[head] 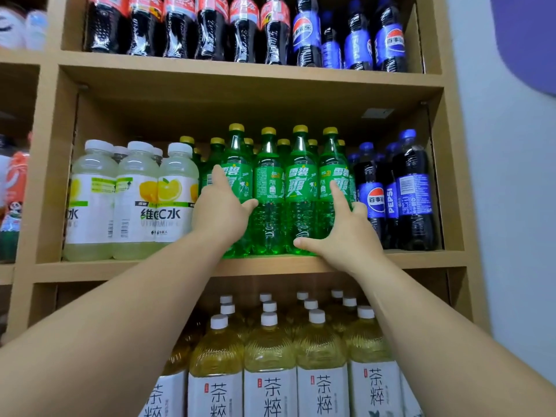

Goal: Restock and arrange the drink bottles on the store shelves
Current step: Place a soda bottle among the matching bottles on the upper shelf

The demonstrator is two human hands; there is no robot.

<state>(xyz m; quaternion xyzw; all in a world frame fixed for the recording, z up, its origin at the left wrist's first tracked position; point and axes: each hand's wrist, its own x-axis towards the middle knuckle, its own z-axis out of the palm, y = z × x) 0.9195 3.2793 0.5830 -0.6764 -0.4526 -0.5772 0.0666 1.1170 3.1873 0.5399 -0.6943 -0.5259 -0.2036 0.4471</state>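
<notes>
- green bottles (269, 188): a front row of four is stood at the edge of the middle shelf (427, 257), between pale lemon drinks (135, 200) and dark blue-labelled colas (410, 191), with more green rows packed behind.
- the left hand (221, 209) is laid flat on the leftmost front bottle, fingers straight and together, thumb spread across to its neighbour.
- the right hand (346, 236) is set on the rightmost one, index finger straight up the label, thumb stretched along the base; whether its other fingers are curled round the far side cannot be told.
- full bottles are judged fairly heavy, thin-walled and slightly yielding, with slick labels; tipping is likely if they are pushed high.
- hold is best taken at the dimpled lower body, or the row pressed low as a block.
- back rows are largely hidden, so their count cannot be made out.
</notes>
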